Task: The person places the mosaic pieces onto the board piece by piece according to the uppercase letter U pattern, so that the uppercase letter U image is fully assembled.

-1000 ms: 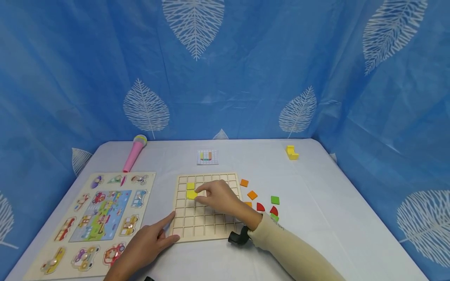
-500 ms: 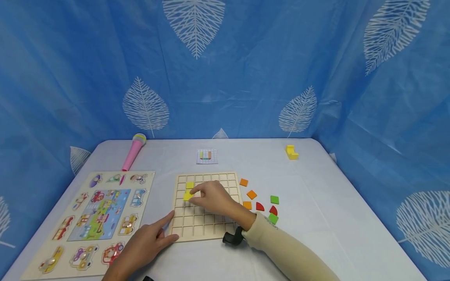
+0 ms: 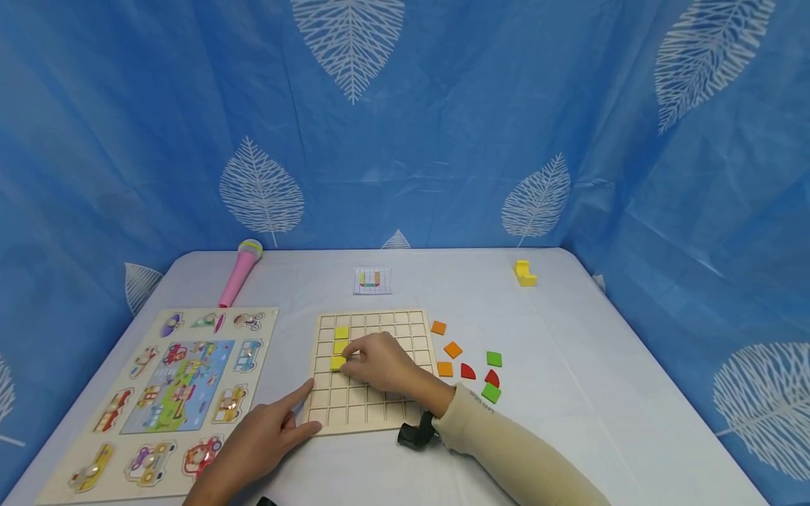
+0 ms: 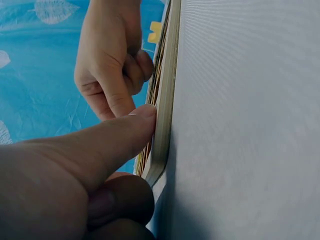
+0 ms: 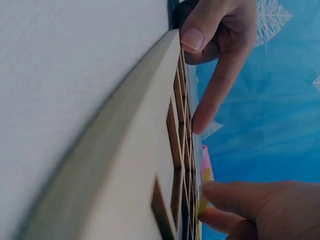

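A wooden grid board lies on the table, with yellow square tiles lined up in one column near its left side. The topmost yellow tile and the one below it lie in cells. My right hand pinches a third yellow square tile between thumb and forefinger, just below those two; in the right wrist view this tile is partly hidden by the fingertips. At the board's near left corner, my left hand touches the edge with an extended forefinger and thumb. Its other fingers are folded under.
Right of the board lie several orange squares, two red quarter-circles and two green squares. Behind it is a pattern card. A vehicle puzzle, pink microphone and yellow piece stand farther out.
My right hand let go of the second yellow tile, now in its cell, and moved slightly toward me; a third yellow tile shows at its fingertips. The left hand stayed at the board's edge.
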### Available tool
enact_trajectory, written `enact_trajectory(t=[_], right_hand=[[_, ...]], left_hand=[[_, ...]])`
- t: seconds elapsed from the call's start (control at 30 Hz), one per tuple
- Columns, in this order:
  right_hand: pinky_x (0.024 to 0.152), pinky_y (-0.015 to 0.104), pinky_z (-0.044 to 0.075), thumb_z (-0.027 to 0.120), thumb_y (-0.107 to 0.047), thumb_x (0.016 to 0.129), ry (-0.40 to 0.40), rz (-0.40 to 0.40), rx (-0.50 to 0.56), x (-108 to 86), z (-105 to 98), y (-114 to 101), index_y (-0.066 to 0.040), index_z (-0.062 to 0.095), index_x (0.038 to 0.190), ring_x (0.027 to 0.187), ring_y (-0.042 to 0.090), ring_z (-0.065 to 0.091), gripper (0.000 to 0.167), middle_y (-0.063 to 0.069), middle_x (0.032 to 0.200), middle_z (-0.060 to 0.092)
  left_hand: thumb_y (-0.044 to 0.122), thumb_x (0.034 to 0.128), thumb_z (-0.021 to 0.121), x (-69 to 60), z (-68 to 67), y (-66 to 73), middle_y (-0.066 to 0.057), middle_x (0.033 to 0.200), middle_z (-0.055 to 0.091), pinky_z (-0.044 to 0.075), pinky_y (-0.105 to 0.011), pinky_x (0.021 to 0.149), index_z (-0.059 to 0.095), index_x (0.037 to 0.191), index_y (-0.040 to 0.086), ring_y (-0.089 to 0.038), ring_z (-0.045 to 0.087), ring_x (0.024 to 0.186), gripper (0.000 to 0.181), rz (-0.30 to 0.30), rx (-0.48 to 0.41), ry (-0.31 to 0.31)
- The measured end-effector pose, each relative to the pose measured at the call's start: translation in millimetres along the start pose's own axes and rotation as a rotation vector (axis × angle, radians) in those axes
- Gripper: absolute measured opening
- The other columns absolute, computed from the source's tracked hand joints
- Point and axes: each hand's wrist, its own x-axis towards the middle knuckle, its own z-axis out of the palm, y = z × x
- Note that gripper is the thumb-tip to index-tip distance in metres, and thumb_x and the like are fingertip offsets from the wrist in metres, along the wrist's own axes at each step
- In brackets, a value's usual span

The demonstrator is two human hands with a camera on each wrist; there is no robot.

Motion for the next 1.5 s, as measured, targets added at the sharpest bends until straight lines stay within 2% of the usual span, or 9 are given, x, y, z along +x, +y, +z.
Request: enact_trajectory(t=[0.33, 0.6, 1.07, 1.5], right_hand=[[0.051, 0.020, 0.035, 0.078, -0.023, 0.091, 0.043, -0.006, -0.025, -0.3, 4.9, 2.8, -0.012, 0.080, 0.110, 0.045, 0.003, 0.037, 0.021, -0.010, 0.049, 0.045], [0.051, 0.019, 0.037, 0.078, -0.024, 0.091, 0.058, -0.013, -0.075, -1.0, 5.9, 0.1, -0.012, 0.079, 0.110, 0.049, 0.002, 0.041, 0.022, -0.011, 0.056, 0.052], [0.049, 0.019, 0.036, 0.078, -0.023, 0.091, 0.080, -0.025, -0.086, -1.7, 6.5, -0.4, -0.013, 0.078, 0.111, 0.050, 0.002, 0.042, 0.022, -0.011, 0.057, 0.051], [0.049, 0.019, 0.033, 0.078, -0.023, 0.092, 0.078, -0.025, -0.085, -2.2, 6.4, -2.3, -0.013, 0.079, 0.106, 0.050, 0.001, 0.041, 0.017, -0.012, 0.055, 0.050]], left_hand=[[0.041, 0.0891, 0.078, 0.4, 0.7, 0.2, 0.007, 0.061, 0.048, 0.032, -0.026, 0.049, 0.054, 0.151, 0.016, -0.007, 0.039, 0.050, 0.070, -0.011, 0.000, 0.002], [0.040, 0.0899, 0.078, 0.3, -0.5, 0.7, 0.008, 0.061, 0.047, 0.032, -0.025, 0.049, 0.054, 0.151, 0.015, -0.007, 0.038, 0.049, 0.070, 0.007, 0.003, 0.005], [0.040, 0.0902, 0.077, 0.1, -0.7, 1.1, 0.008, 0.061, 0.048, 0.033, -0.025, 0.049, 0.054, 0.151, 0.015, -0.007, 0.039, 0.049, 0.070, 0.015, 0.003, 0.007], [0.040, 0.0896, 0.078, 0.0, -0.3, 1.8, 0.007, 0.061, 0.048, 0.032, -0.026, 0.049, 0.054, 0.151, 0.015, -0.007, 0.039, 0.049, 0.070, -0.005, 0.003, 0.005]])
